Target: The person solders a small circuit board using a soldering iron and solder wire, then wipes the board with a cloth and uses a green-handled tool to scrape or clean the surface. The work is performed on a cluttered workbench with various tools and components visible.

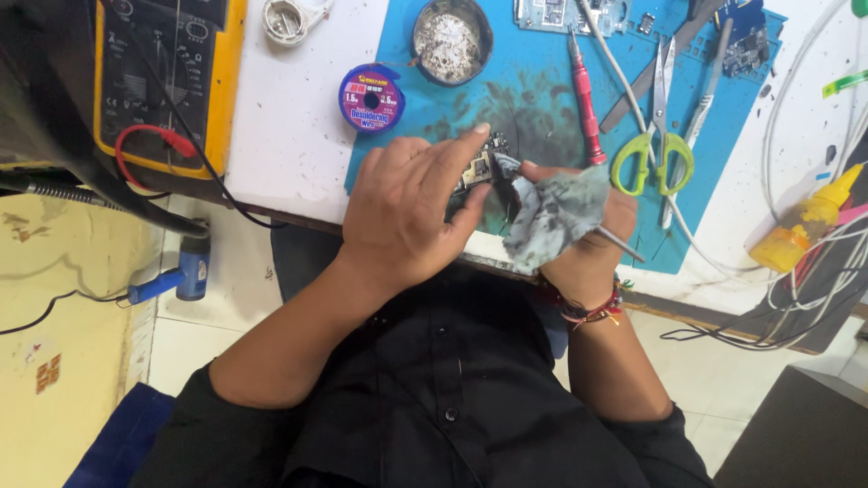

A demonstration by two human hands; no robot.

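My left hand [411, 212] grips a small circuit board [479, 167] over the front edge of a stained blue work mat [542, 99]. My right hand [588, 239] holds a crumpled grey cloth [553, 215] pressed against the board's right side. A thin metal tool [619, 242] sticks out of my right fist toward the right. Most of the board is hidden behind my left fingers and the cloth.
On the mat lie a red screwdriver [586, 104], green-handled scissors [658, 136], tweezers [701, 108], a round tin [452, 41] and a wick spool [372, 98]. A yellow multimeter [163, 81] stands at left. A yellow squeeze bottle [803, 226] and cables lie at right.
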